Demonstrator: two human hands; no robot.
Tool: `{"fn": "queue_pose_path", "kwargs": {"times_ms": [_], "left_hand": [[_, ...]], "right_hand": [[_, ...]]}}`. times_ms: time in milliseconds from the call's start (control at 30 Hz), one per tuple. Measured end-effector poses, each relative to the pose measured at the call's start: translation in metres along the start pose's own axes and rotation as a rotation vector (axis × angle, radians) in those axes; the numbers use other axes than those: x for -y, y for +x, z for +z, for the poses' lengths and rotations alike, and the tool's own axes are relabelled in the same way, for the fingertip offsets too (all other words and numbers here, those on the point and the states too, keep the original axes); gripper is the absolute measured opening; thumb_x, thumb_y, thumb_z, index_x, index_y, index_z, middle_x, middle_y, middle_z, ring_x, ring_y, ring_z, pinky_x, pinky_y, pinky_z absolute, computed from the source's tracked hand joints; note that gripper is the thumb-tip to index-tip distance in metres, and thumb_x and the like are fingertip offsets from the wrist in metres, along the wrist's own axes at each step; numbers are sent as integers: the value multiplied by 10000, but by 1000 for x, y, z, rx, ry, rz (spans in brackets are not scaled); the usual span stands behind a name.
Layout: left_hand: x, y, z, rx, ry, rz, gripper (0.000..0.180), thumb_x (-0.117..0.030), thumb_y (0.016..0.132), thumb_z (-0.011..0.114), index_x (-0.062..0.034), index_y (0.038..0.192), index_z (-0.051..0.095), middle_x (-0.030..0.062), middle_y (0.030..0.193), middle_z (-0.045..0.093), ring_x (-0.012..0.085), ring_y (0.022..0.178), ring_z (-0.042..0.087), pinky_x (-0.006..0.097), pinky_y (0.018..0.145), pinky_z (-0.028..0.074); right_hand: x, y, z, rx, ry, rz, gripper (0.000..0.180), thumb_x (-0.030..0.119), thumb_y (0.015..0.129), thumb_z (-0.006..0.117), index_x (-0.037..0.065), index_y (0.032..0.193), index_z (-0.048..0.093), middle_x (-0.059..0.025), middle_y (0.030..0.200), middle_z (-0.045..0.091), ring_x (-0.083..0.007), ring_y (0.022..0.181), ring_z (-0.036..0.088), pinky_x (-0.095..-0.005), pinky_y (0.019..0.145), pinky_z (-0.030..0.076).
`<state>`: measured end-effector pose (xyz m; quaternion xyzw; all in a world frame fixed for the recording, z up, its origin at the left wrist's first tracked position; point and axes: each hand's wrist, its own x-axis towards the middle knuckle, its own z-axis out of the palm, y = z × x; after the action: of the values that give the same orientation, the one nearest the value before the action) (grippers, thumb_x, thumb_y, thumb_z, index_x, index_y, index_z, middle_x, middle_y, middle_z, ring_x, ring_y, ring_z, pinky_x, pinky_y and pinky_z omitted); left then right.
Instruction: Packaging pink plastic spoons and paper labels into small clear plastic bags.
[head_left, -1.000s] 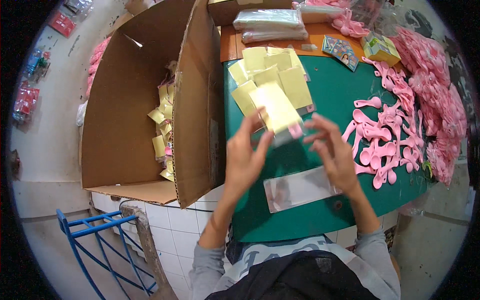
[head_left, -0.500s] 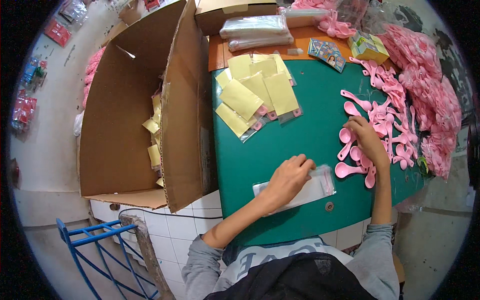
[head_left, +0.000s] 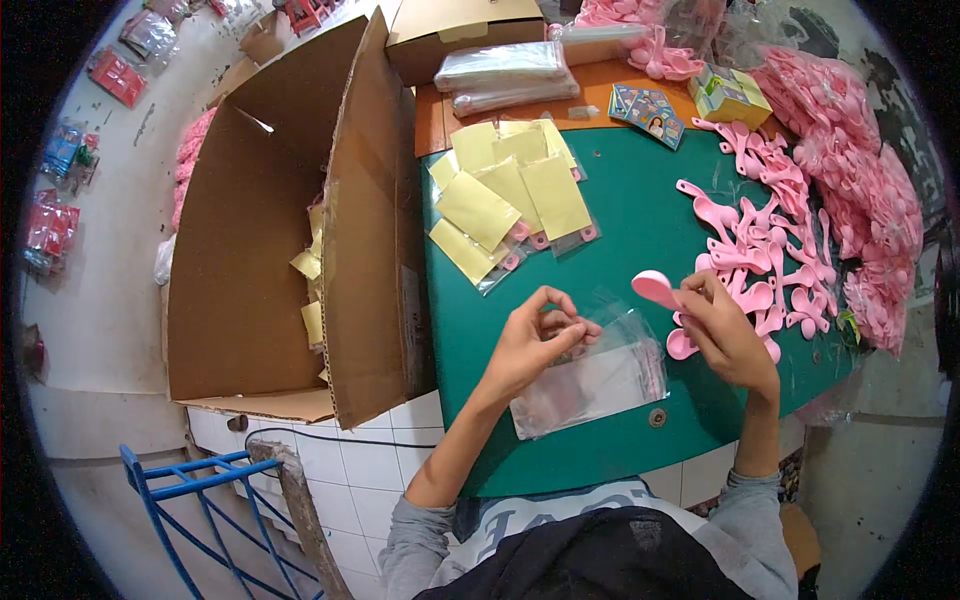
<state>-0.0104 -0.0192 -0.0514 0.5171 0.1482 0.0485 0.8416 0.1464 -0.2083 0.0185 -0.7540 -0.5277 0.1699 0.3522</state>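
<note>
Pink spoon (head_left: pixel 655 288), green tabletop (head_left: pixel 560 285), yellow cards (head_left: pixel 479 210)

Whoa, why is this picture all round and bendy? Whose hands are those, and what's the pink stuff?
There's no robot: those are a person's own bare hands. A wide fisheye camera on their head looks down, which makes straight edges bend. On the green table, many pink spoons lie on the right, clear plastic bags lie close to the person, and yellow cards in clear sleeves lie farther away. A cardboard box stands on the left. The right hand holds up one pink spoon. The left hand is over the bags; whether it pinches one is hard to tell.
</note>
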Motion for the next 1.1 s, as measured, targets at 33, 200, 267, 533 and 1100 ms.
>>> {"fn": "queue_pose_path", "kwargs": {"times_ms": [33,200,267,533,1100], "left_hand": [[-4,-1,0,-35,-8,-14,164,-38,838,579,-32,941,452,131,897,644,122,824,611,223,667,487],[-6,-4,1,-75,63,1,233,-44,810,632,-30,970,463,120,853,658,114,799,620,213,667,481],[-6,-6,1,-82,54,-12,285,-47,794,653,-23,1012,469,126,852,661,112,800,626,208,667,481],[-7,-7,4,-117,133,-4,340,-40,794,645,-7,1091,482,157,917,651,135,831,629,237,727,504],[-11,-10,-2,7,362,63,268,-140,887,529,-8,1114,581,63,928,647,73,829,556,236,752,462]], "right_hand": [[4,0,-1,-11,-30,19,262,-49,782,532,-26,1043,537,-109,843,526,-175,742,533,-269,642,436],[16,4,5,-230,304,296,223,12,762,632,-14,979,592,-52,764,618,-78,594,562,-211,533,452],[23,10,5,-196,291,349,198,16,753,644,-15,946,613,-51,730,614,-75,623,573,-209,545,453],[30,12,10,-171,312,252,161,9,742,649,-21,900,636,-72,798,613,-92,674,598,-212,576,470],[57,40,7,32,156,74,232,70,844,547,-4,1049,469,-142,829,588,-234,726,625,-310,626,480]]}}
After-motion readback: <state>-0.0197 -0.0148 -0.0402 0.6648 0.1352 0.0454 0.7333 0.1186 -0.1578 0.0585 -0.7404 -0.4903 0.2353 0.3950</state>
